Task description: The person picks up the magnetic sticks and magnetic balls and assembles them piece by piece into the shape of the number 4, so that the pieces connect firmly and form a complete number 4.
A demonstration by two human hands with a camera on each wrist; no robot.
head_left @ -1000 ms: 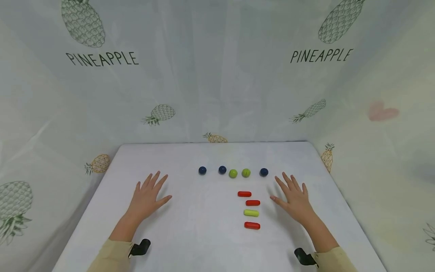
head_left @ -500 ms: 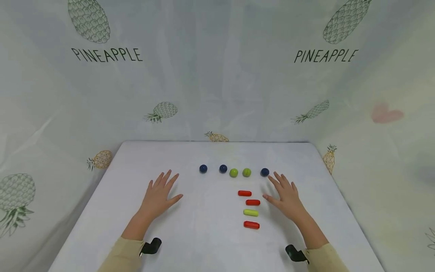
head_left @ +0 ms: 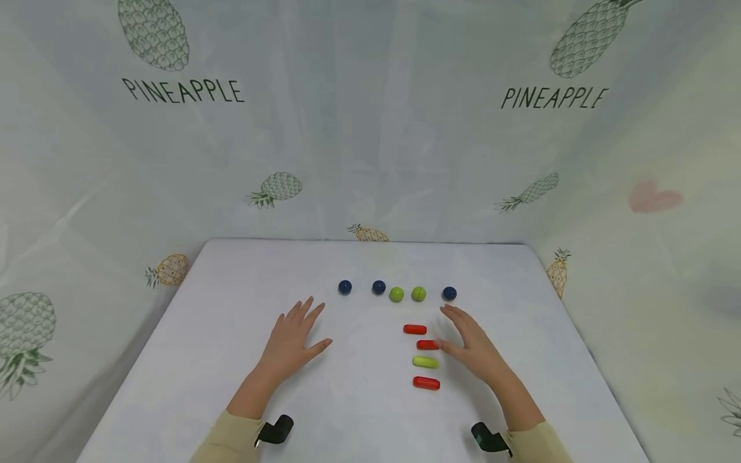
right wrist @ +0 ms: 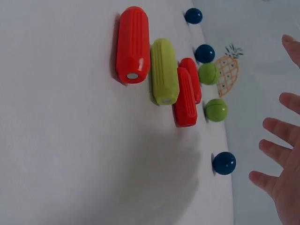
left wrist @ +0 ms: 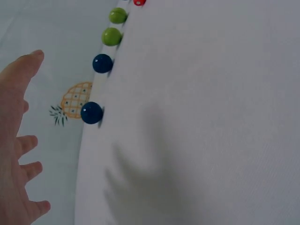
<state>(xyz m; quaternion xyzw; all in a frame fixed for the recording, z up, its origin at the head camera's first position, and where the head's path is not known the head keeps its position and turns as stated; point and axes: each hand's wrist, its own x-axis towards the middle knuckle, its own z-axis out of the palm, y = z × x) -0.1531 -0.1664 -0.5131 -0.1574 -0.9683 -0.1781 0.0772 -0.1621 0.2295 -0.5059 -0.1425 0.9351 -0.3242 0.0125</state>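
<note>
My left hand [head_left: 291, 345] hovers over the left middle of the white table, fingers spread, holding nothing. My right hand [head_left: 476, 347] hovers right of the rods, also holding nothing; in the head view its thumb tip overlaps the end of a red rod [head_left: 427, 345]. Three red rods and one yellow-green rod [head_left: 425, 362] lie in a column; the right wrist view shows ridged sides and a metallic dot on the near red rod [right wrist: 133, 44]. Behind them runs a row of balls: dark blue balls [head_left: 345, 287] and green balls [head_left: 396, 294]. The rightmost blue ball [head_left: 449, 294] lies just beyond my right fingertips.
The white tabletop [head_left: 260, 270] ends at a straight back edge close behind the balls. A pale curtain [head_left: 370, 128] printed with pineapples surrounds the table. A black wrist device [head_left: 276, 429] sits at the left cuff and another black device [head_left: 489, 438] at the right.
Both hands have moved inward toward the middle of the table, the left to the right and the right to the left. The balls and rods have stayed in place.
</note>
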